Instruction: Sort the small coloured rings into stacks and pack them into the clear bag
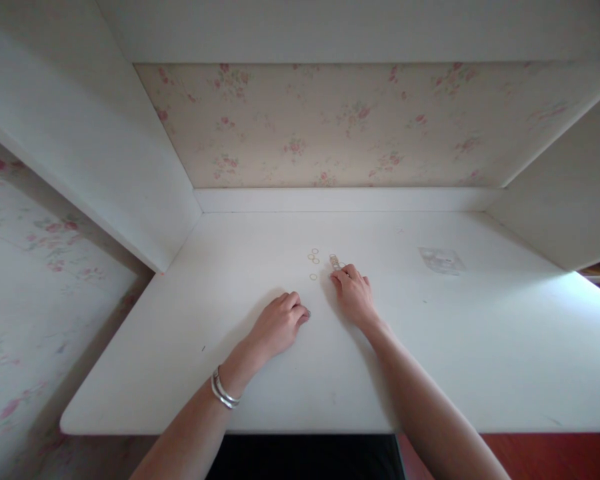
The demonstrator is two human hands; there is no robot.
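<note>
— So, what is the left hand (279, 323) doing?
— It pinches a tiny ring-like piece (309, 313), just below the frame's centre.
— And the right hand (353, 293)?
— It bends at a small pale strip (335, 261); I cannot tell whether it pinches anything. 4 thin rings (313, 259) lie mid-frame on the surface (460, 360), a clear packet (443, 261) right of centre.

A white desk (145, 387) spreads beneath the right hand (353, 293), floral wallpaper (300, 127) beyond it. Well right of that hand, pale light (573, 300) brightens the desk.
</note>
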